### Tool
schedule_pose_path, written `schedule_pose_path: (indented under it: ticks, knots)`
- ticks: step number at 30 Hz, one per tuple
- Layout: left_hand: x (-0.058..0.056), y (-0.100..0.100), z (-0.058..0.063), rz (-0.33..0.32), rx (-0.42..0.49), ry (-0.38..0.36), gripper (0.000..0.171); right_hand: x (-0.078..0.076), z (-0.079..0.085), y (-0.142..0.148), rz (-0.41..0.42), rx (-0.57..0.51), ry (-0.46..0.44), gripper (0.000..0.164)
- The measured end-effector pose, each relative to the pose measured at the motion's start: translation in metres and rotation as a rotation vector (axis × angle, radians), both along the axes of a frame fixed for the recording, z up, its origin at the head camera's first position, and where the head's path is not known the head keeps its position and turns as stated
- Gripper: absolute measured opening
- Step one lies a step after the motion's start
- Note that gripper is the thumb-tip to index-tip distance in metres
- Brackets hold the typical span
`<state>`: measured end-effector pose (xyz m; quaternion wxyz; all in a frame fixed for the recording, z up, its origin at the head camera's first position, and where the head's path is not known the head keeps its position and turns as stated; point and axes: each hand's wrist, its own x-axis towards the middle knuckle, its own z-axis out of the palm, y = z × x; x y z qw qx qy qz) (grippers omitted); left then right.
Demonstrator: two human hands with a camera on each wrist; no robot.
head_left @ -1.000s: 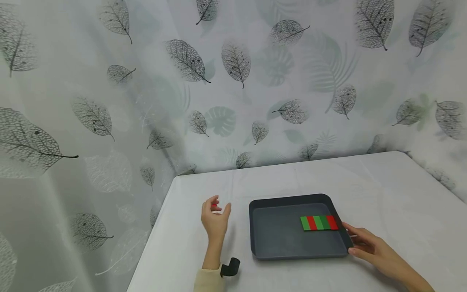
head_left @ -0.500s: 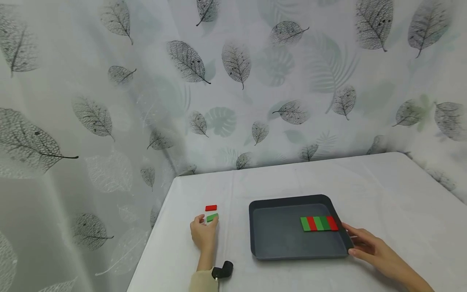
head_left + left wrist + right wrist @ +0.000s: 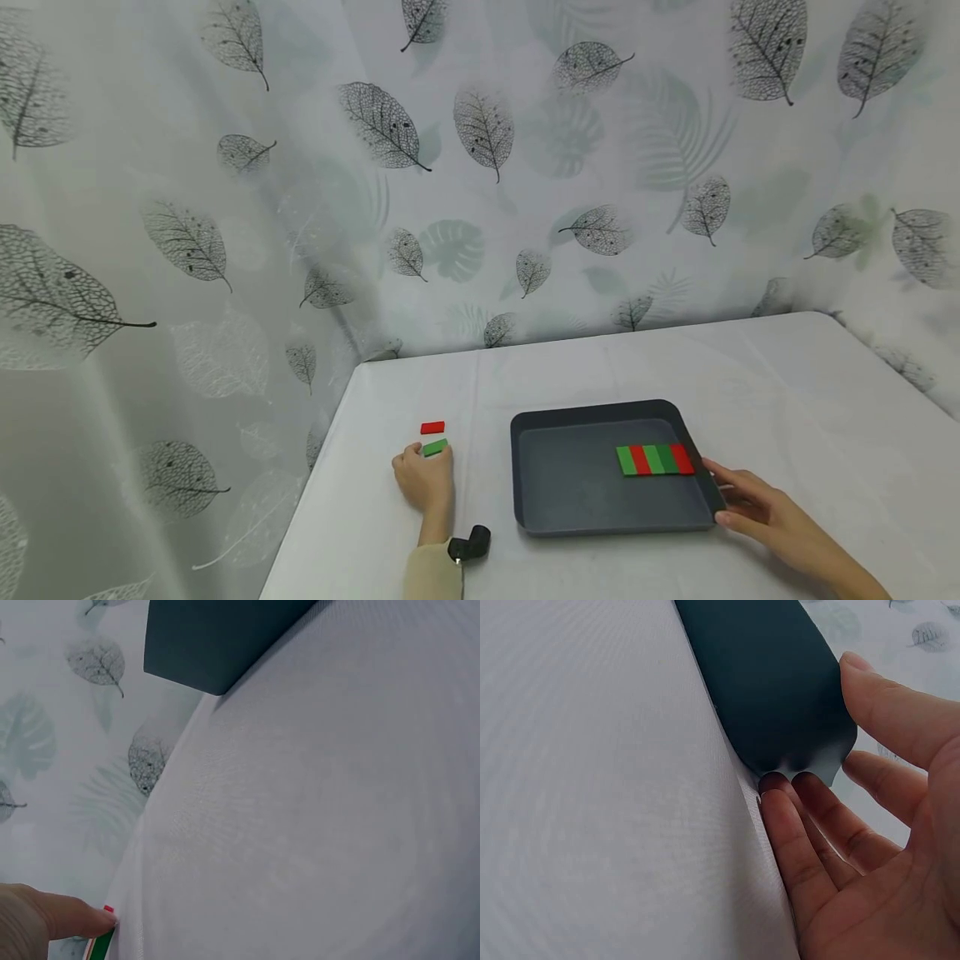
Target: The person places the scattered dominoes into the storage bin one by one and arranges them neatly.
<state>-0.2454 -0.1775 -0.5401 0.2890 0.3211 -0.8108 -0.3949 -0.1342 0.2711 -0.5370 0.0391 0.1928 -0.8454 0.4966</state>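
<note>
In the head view my left hand reaches over the table left of the tray. Its thumb and fingers pinch a small flat green block by the ends. Just beyond lies a red block. In the left wrist view one finger of that hand meets the green block's edge. A dark grey tray bears a row of several green and red blocks side by side near its right wall. My right hand holds the tray's right side near the front corner; its fingertips touch the outer wall.
A white cloth covers the table. Leaf-print curtains hang behind it and on both sides. On the left wrist sits a black device, beside a beige sleeve.
My left hand came down nearer the front, uncovering the red block, and now pinches the green block. Over the last half second its wrist shifted slightly right. The right hand and tray stayed still.
</note>
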Motion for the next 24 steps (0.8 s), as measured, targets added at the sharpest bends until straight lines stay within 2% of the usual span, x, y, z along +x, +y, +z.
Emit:
schedule_pose_path:
  ticks: [17, 21, 24]
  knots:
    - [-0.0004, 0.0004, -0.0027, -0.005, -0.019, 0.017, 0.041, -0.0012, -0.0004, -0.0014, 0.011, -0.007, 0.011, 0.062]
    - [0.0006, 0.0000, -0.0021, -0.019, -0.004, 0.015, 0.041, -0.0013, -0.0001, -0.0008, 0.011, -0.003, 0.009, 0.062]
    - [0.0001, -0.0020, -0.0016, -0.036, 0.025, 0.048, 0.041, -0.0009, 0.0008, -0.0004, 0.009, 0.000, 0.007, 0.062]
